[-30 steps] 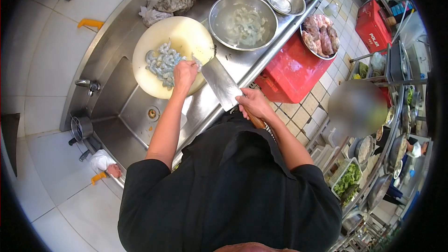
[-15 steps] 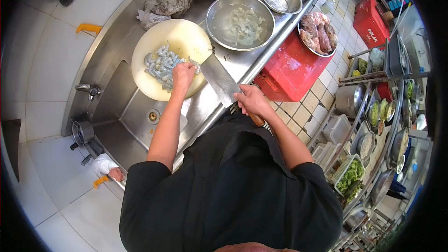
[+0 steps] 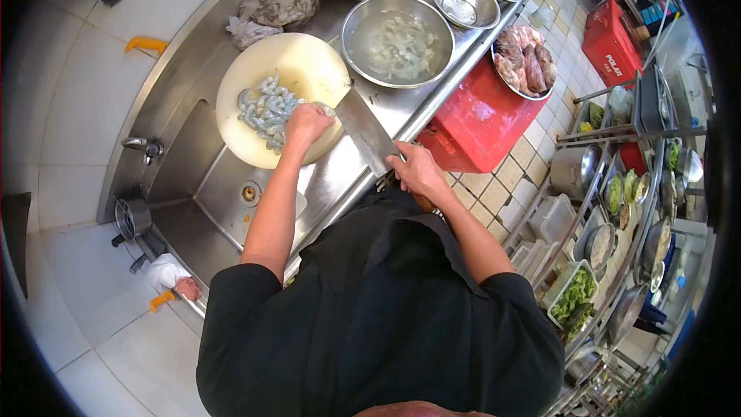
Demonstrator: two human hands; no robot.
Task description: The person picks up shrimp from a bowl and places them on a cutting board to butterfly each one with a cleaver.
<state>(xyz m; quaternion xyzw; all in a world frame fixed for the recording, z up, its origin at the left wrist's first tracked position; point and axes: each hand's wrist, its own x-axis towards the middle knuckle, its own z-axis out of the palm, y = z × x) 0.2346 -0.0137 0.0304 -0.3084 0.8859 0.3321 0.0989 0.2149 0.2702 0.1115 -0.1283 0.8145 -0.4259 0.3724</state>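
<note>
My left hand [image 3: 307, 123] is closed on a shrimp [image 3: 326, 110] at the right side of a round, pale cutting board [image 3: 245, 69]. Beside its fingers lies a heap of grey raw shrimp [image 3: 266, 108] on the board. My right hand [image 3: 419, 168] grips a cleaver [image 3: 366, 128] by its wooden handle, mostly covered by the hand. The wide blade points up and left, its tip near the board's right edge and close to the held shrimp. Just beyond the blade stands a metal bowl [image 3: 351, 58] with shrimp pieces in cloudy water.
The board sits over the edge of a steel sink [image 3: 208, 212] with a tap [image 3: 139, 144]. Plastic bags [image 3: 282, 5] and a small metal bowl [image 3: 465, 1] are on the counter. A red cooler [image 3: 482, 120] bears a tray of meat [image 3: 529, 66]. Shelves [image 3: 610, 208] with food line the right.
My left hand has shifted slightly right with the shrimp, nearer the cleaver. The cleaver and my right hand are almost where they were.
</note>
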